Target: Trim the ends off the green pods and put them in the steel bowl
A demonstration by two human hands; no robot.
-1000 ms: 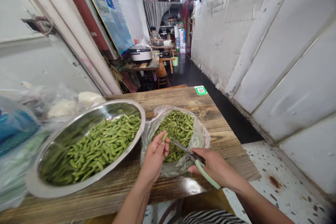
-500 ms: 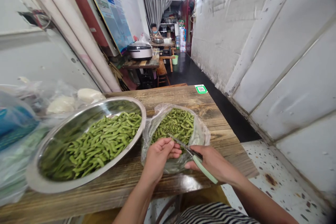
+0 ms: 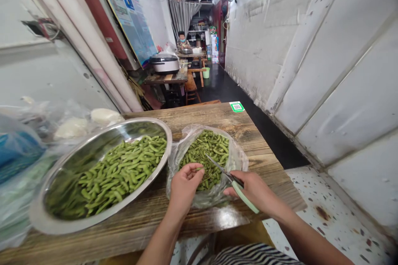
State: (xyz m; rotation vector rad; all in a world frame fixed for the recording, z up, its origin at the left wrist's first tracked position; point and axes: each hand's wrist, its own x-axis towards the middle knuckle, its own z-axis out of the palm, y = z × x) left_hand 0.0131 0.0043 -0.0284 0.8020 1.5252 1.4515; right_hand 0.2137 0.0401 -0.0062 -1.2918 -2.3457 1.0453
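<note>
Scissors [image 3: 239, 191] are slanting from the right hand [image 3: 253, 192], its fingers clamped around the handles, leftward and toward the table's [image 3: 258, 145] far edge, blade tips hovering over a clear bag [image 3: 240, 165] of green pods by the near edge. The left hand [image 3: 186, 184] is pinching what looks like a pod [image 3: 199, 169], too hidden to tell its long axis; it is sitting left of the blades, just nearer than their tips. A steel basin [image 3: 43, 224] of pods is standing left of the bag. At the far right corner, a green-and-white sticker [image 3: 237, 107] is showing a QR code. Beyond, a blue poster [image 3: 132, 14] is hanging at left, its writing too blurred to read.
</note>
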